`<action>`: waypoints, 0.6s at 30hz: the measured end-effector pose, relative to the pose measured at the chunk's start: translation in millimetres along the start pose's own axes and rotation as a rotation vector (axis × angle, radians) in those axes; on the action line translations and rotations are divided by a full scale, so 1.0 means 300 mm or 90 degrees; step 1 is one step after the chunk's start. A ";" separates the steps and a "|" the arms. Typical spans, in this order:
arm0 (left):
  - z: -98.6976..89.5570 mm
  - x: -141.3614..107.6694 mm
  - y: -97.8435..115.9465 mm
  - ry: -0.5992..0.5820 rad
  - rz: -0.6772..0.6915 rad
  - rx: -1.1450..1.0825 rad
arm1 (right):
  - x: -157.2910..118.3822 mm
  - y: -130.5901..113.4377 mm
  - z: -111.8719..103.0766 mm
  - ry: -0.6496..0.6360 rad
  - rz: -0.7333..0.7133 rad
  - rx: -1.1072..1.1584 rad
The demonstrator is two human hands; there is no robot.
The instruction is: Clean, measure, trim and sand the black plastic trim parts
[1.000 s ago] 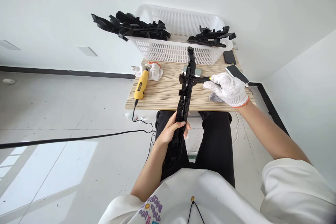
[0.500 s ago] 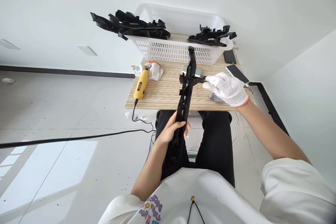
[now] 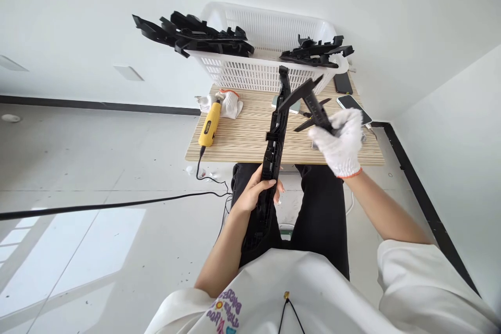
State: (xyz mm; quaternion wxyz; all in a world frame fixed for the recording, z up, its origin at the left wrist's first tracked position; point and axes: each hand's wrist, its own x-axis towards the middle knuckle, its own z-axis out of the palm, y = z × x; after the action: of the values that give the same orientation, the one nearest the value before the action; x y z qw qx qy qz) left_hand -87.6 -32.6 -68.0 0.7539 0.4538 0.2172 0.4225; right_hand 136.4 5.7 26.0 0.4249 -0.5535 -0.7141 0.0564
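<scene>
Long black plastic strip (image 3: pixel 274 148): narrow, slightly bent, ribbed and channelled inside, with tabs and clips off the edges, a few glossy spots. It runs from over the dark trousers (image 3: pixel 319 214), across the front edge of the table (image 3: pixel 242 138), up to just in front of the basket; can't tell if the tip touches the basket wall. Left hand (image 3: pixel 255 193) is bare, thumb across the front and fingers round the back, clamped on the strip's lower half. Right hand (image 3: pixel 340 143), in a white knit glove with orange cuff trim, has its fingers closed round the beam end of a matte black caliper (image 3: pixel 316 109); caliper jaws stand apart, tips pointing at the strip's upper part. Contact with the strip: can't tell. Pale green flat item (image 3: pixel 294 107) on the table behind the strip, partly covered. Tabletop is light, fine-striped board. Left side: yellow rounded power tool (image 3: pixel 210 125) with black cord, its nose against a crumpled white knit glove (image 3: pixel 231 104). Right side: two flat phones, black phone (image 3: pixel 343 83) near the basket, light-rimmed phone (image 3: pixel 354 108) just beyond the gloved hand. Far edge: white slotted plastic basket (image 3: pixel 250 74), angular black parts (image 3: pixel 211 39) piled at its left end, smaller pile (image 3: pixel 321 55) at its right.
</scene>
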 end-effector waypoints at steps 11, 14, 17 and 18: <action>0.003 0.000 -0.005 -0.010 -0.026 0.009 | -0.043 -0.148 0.116 -0.313 0.246 0.265; -0.012 -0.001 -0.016 -0.058 -0.011 -0.011 | 0.004 -0.162 0.105 -0.257 0.227 0.265; -0.020 -0.003 -0.018 -0.098 -0.001 -0.011 | 0.067 -0.164 0.085 -0.175 0.181 0.205; -0.019 -0.003 -0.014 -0.098 -0.010 0.001 | 0.088 -0.161 0.076 -0.159 0.160 0.180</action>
State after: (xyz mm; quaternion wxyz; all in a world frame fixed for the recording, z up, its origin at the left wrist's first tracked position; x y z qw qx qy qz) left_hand -90.1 -31.4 -74.5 0.7711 0.4841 0.1626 0.3803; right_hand 84.5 18.1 52.7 0.3961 -0.5617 -0.6718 0.2762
